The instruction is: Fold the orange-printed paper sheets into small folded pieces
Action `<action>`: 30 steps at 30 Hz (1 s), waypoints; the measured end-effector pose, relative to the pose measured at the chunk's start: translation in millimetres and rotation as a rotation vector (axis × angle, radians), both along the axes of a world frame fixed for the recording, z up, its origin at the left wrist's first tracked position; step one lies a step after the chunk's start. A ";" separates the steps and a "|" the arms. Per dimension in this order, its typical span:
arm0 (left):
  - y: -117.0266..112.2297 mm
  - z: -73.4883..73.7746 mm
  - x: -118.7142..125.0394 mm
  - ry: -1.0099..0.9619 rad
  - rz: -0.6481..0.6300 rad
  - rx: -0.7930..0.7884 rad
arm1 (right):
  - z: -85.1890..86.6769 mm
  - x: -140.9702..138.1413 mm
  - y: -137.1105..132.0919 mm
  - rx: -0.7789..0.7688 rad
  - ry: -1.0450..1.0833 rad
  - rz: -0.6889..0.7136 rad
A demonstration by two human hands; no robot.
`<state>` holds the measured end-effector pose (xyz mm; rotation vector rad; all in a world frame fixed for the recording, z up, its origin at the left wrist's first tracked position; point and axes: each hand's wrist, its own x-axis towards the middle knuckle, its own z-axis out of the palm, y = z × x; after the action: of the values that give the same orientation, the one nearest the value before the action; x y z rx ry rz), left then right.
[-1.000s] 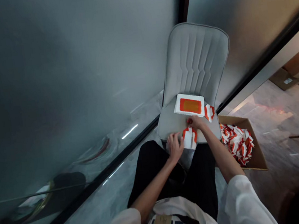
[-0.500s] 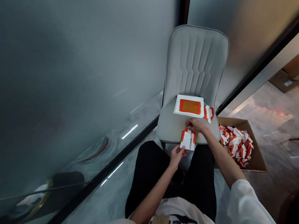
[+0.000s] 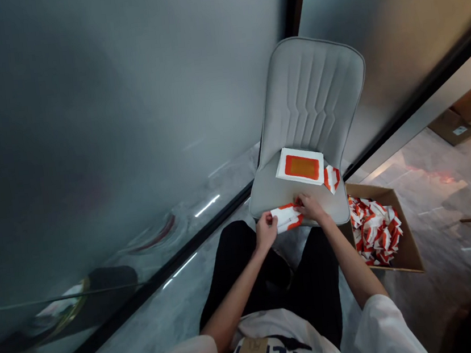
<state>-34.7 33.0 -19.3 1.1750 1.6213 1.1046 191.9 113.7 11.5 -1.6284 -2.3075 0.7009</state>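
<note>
A small white and orange paper packet (image 3: 284, 217) is held between both hands, above the front edge of the chair seat. My left hand (image 3: 266, 229) pinches its left end. At its right end, the fingers of my right hand (image 3: 309, 208) are closed on the orange-edged side. Just beyond lies a stack of flat white sheets (image 3: 302, 166) with an orange and brown printed rectangle on top. Beside the stack's right corner sits another folded white and orange piece (image 3: 332, 179).
The grey padded chair (image 3: 313, 89) stands before me against a frosted glass wall (image 3: 123, 98). To its right on the floor is an open cardboard box (image 3: 409, 241) holding many white and orange folded pieces (image 3: 377, 228). Further right are brown cartons (image 3: 455, 125).
The packet has turned from pointing away from me to lying sideways. My left hand has moved up to its left end, while my right hand stays at its orange end.
</note>
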 end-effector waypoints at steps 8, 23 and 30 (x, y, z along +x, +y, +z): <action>104.2 26.5 -23.2 0.205 -0.449 0.057 | -25.6 -20.8 -45.7 0.146 0.001 -0.325; 115.5 38.7 19.1 0.401 -0.311 0.322 | -36.4 -31.3 -69.5 0.347 -0.050 -0.176; 24.7 5.3 6.6 0.612 -0.392 0.428 | -43.9 -50.3 -84.3 0.387 -0.092 -0.289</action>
<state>-28.1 57.6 -14.0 2.1731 1.5075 0.8997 141.6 29.4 -32.5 -1.7742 -2.0379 0.1083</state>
